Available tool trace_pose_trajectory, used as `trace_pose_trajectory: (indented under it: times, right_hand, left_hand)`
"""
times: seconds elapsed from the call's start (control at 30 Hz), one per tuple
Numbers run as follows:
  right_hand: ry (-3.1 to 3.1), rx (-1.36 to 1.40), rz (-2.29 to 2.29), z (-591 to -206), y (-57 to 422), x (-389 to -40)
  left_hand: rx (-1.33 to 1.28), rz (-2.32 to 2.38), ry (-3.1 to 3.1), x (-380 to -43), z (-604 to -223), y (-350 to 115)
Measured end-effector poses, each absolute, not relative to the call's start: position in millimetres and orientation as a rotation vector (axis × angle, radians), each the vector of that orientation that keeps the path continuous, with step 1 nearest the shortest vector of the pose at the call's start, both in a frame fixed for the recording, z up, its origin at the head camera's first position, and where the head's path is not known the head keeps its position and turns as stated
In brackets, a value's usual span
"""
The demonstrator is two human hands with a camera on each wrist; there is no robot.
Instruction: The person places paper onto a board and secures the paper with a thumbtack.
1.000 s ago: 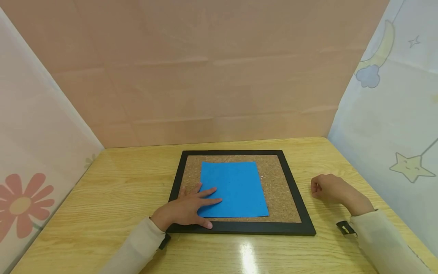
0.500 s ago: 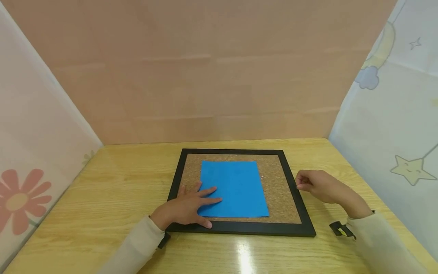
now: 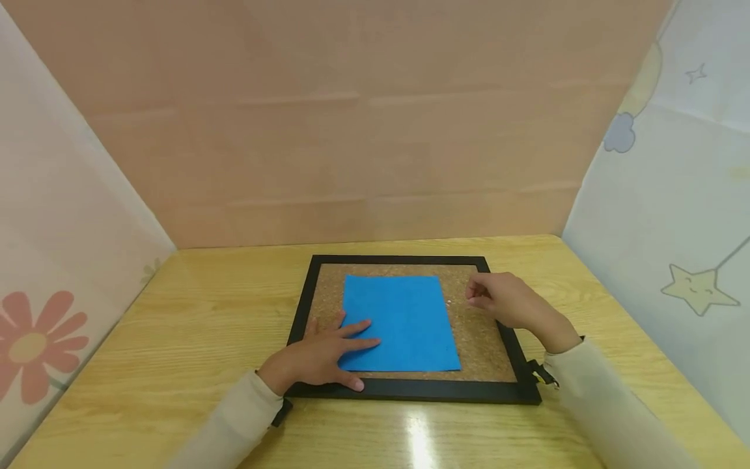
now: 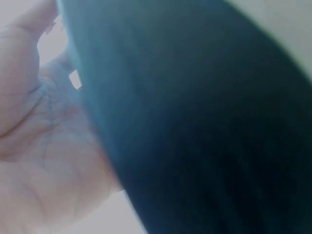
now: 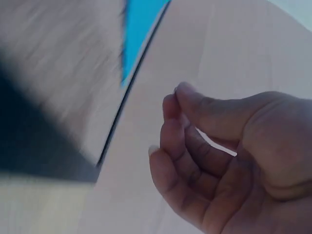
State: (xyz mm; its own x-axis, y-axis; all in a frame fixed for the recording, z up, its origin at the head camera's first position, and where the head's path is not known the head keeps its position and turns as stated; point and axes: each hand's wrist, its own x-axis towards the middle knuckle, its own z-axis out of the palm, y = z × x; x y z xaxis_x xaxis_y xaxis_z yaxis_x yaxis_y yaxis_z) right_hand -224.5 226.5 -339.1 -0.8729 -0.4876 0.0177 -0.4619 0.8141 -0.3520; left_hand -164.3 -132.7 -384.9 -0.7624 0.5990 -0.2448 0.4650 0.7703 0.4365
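A blue sheet of paper (image 3: pixel 404 326) lies on a corkboard (image 3: pixel 483 352) with a black frame. My left hand (image 3: pixel 319 358) rests with spread fingers across the sheet's lower left corner, the cork and the frame. In the left wrist view, the palm of that left hand (image 4: pixel 44 146) is partly hidden by a dark band. Above the board's right side is my right hand (image 3: pixel 504 299), fingers curled. In the right wrist view, thumb and index fingertip of my right hand (image 5: pixel 214 141) meet around a tiny speck; I cannot tell its kind.
The board lies on a light wooden table (image 3: pixel 222 306). A pinkish-brown backdrop (image 3: pixel 363 143) rises behind it, with printed white sheets at left (image 3: pixel 70 195) and right (image 3: pixel 674 208). A small pale speck (image 3: pixel 448 303) shows on the cork right of the paper.
My right hand has moved left from the table beside the board, past the frame, to over the cork near the paper's right edge. The left hand and the paper have stayed put.
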Motion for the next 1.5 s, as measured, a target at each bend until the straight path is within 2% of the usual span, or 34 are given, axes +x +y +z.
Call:
trace_pose_trajectory:
  times: [0.23,0.7,1.1,1.5]
  right_hand:
    - [3.019,-0.588,-0.406,-351,254,-220]
    - [3.104,-0.434,-0.14,-367,292,-220]
    - [2.99,-0.432,-0.453,-363,314,-233]
    - [2.731,-0.318,-0.907,-394,346,-252]
  left_hand:
    - [0.813,0.461,2.596,-164,-379,-134]
    - [0.837,0.505,2.588,-162,-381,-141]
    - [0.83,0.504,2.592,-161,-384,-140]
    - [0.85,0.518,2.584,-161,-384,-141]
